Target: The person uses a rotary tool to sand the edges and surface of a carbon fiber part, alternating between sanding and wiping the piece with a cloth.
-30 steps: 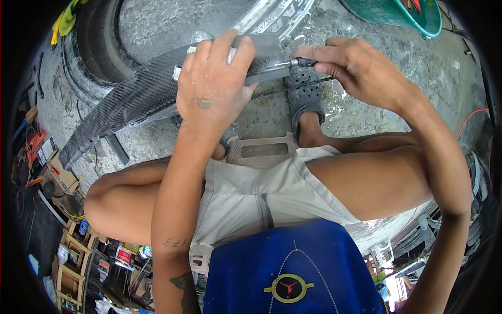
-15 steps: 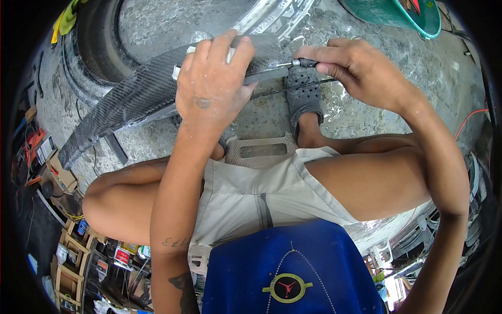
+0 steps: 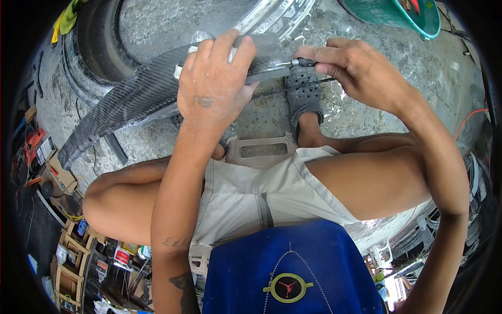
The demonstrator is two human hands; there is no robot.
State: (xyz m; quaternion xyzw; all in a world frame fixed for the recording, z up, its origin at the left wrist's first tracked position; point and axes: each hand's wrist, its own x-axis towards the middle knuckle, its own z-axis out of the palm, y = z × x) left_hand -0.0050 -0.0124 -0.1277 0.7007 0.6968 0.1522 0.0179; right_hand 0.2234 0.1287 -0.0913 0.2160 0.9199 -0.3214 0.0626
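A long, curved carbon-fibre panel [image 3: 137, 86] with a dark woven surface slants across the upper left, above the floor. My left hand [image 3: 214, 78] grips it near its right end, fingers over the top; bits of white material show beside the fingers. My right hand [image 3: 361, 73] pinches a slim tool [image 3: 306, 63] with a black grip, metal collar and thin shank. Its shank reaches left along the panel's edge, where a flat grey strip [image 3: 269, 76] lies. The working tip is too small to make out. Below runs a thin black cord [image 3: 272, 92].
Tyres [image 3: 68, 57] lie on the dusty concrete floor [image 3: 172, 23] behind the panel. A green basin [image 3: 397, 18] stands at the upper right. My feet in dark clogs [image 3: 304, 97] flank a low plastic stool [image 3: 261, 149]. Wooden shelves [image 3: 70, 261] with clutter are at lower left.
My left hand has shifted very slightly to the right on the panel. My right hand and the tool stay almost in the same place.
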